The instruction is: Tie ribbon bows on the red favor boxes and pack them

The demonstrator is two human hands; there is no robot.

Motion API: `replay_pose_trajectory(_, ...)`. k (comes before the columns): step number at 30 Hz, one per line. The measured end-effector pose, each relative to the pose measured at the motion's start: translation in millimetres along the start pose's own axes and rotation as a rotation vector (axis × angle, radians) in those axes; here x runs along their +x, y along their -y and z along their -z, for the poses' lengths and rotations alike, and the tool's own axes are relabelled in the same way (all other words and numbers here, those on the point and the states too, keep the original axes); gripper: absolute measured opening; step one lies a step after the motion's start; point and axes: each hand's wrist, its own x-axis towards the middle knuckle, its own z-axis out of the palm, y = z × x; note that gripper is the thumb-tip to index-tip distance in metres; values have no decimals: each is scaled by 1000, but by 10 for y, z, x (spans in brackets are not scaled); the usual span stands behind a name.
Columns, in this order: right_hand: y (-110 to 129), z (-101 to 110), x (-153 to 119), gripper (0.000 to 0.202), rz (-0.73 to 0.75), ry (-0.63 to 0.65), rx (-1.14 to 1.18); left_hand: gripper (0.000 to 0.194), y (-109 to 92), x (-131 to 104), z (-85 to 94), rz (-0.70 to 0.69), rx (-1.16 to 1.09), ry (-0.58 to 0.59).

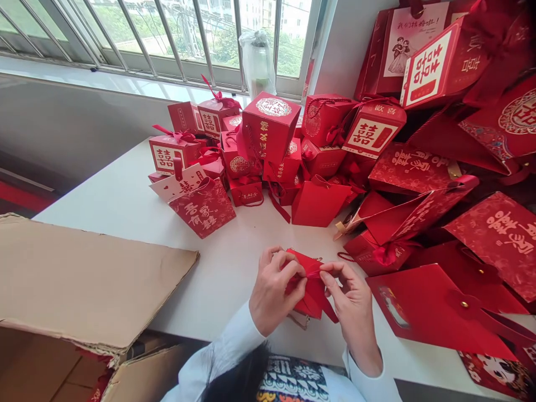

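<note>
A small red box point(309, 298) rests on the white table in front of me, with a red ribbon point(313, 274) across its top. My left hand point(278, 287) is at the box's left side, its thumb and fingers pinched on the ribbon. On the right, my right hand point(349, 298) pinches the ribbon's other part between thumb and forefinger. A ribbon tail hangs down the right side of the box. Part of the box is hidden behind my left fingers.
Several red gift boxes point(274, 131) crowd the back of the white table point(121, 206). Red bags and boxes pile up on the right, with a flat red bag point(435, 301) near my right hand. An open cardboard box point(87, 279) stands at the left front.
</note>
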Motion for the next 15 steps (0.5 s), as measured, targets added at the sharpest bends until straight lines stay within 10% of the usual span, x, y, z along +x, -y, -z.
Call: replay_pose_trajectory(15,131,115,70,25,33,132,-104,2,46,-4,20,47,-7,42)
